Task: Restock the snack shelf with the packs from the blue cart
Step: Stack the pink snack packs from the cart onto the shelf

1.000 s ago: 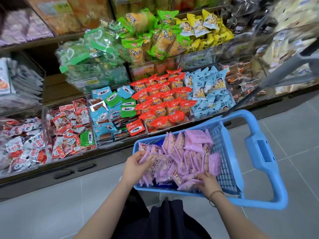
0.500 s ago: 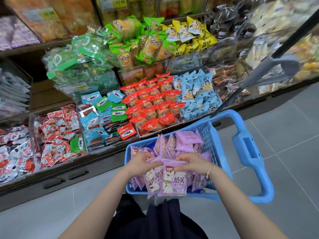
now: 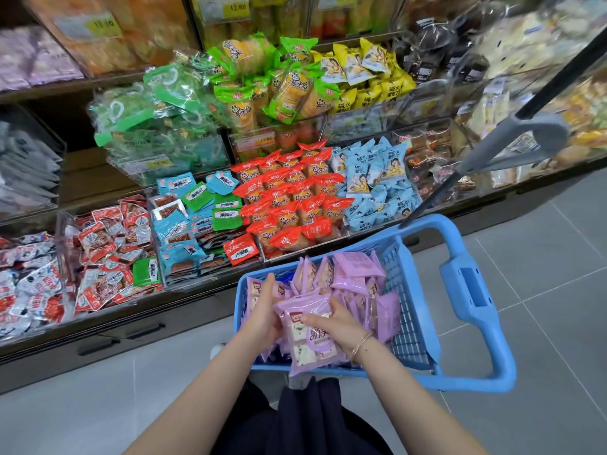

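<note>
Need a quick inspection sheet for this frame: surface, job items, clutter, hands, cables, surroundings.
Surface: grey tiled floor; tiered snack shelf with clear bins.
Job's things: blue cart holding purple packs; a bunch of purple packs gripped above them.
Clutter: nothing seen on the floor.
Grippers: left hand and right hand both closed on the bunch, bracelet on the right wrist.
Cables: nothing seen.
Surroundings: red packs, light blue packs, green packs, grey cart handle at right.
</note>
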